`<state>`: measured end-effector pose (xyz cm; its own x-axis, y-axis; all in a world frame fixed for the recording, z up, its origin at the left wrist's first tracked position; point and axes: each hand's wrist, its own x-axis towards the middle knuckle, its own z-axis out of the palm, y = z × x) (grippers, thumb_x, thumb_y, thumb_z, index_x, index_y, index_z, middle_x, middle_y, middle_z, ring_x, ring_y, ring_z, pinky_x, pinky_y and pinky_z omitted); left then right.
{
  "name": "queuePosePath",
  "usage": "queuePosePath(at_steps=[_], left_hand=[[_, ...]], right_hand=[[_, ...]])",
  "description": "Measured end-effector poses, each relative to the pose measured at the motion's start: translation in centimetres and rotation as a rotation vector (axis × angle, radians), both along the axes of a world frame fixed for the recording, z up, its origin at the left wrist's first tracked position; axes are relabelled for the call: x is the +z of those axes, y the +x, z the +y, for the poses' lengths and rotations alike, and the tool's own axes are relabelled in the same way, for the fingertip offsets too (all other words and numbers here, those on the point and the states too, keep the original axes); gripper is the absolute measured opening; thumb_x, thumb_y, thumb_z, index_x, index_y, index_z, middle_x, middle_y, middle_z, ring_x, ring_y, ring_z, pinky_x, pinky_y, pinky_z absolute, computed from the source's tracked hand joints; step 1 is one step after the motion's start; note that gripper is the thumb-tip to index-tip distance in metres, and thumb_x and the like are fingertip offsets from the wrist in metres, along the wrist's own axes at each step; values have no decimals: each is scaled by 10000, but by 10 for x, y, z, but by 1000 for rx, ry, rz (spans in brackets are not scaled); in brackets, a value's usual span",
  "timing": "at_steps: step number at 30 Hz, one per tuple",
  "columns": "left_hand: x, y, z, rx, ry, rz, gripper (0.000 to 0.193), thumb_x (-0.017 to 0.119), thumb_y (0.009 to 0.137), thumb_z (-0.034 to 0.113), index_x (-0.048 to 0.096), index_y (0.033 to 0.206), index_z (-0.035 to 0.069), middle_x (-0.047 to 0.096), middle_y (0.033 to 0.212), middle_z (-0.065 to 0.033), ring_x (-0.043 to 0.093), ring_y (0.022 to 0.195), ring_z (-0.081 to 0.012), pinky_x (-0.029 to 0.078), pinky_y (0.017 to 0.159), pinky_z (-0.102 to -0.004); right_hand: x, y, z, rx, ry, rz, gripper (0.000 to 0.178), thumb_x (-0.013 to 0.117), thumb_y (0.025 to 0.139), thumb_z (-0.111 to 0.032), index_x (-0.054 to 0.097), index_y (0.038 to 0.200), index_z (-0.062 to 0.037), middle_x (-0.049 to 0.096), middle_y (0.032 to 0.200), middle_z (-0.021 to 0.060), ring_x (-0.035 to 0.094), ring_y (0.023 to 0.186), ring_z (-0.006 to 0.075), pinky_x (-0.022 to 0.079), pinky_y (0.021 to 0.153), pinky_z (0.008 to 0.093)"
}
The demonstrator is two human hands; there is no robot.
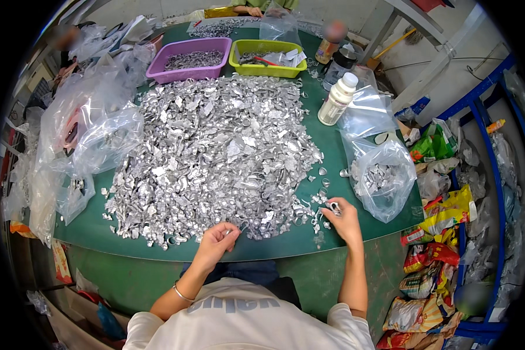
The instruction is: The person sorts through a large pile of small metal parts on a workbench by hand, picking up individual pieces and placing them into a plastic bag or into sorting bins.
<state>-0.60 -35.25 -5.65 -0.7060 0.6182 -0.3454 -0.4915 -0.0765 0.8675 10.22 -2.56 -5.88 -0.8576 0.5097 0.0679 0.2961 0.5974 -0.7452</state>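
A wide heap of small silver metal pieces (216,157), some of them curved or ring-like, covers the middle of the green table (262,249). At the heap's near edge, my left hand (219,242) is closed in a pinch; its fingertips touch the edge of the heap, and what they hold is too small to make out. My right hand (343,221) is closed on a small silver metal piece (334,207) with a curved shape, just right of the heap. Several loose pieces (323,192) lie beside that hand. A bracelet circles my left wrist.
Behind the heap stand a purple basket (157,73) and a yellow-green basket (274,71). To the right are a white bottle (337,100) and an open plastic bag (391,195) with metal pieces. Plastic bags (87,125) crowd the left. Another person's hand (254,11) shows at the far end.
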Motion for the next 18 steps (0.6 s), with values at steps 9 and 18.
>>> queuePosePath(at_steps=[9,18], left_hand=[[3,1,-1,-34,-29,36,97,582,891,116,608,930,31,496,670,48,424,561,-28,327,500,-172],[4,3,-1,-34,10,10,94,567,898,105,608,938,30,486,666,53,420,569,-28,330,511,-176]], right_hand=[[27,-9,-8,-113,-908,161,94,634,814,-88,563,798,-28,545,673,-2,449,528,109,345,455,230],[12,-28,-9,-102,-1306,281,171,598,854,-163,484,747,-92,436,596,11,475,561,143,352,424,248]])
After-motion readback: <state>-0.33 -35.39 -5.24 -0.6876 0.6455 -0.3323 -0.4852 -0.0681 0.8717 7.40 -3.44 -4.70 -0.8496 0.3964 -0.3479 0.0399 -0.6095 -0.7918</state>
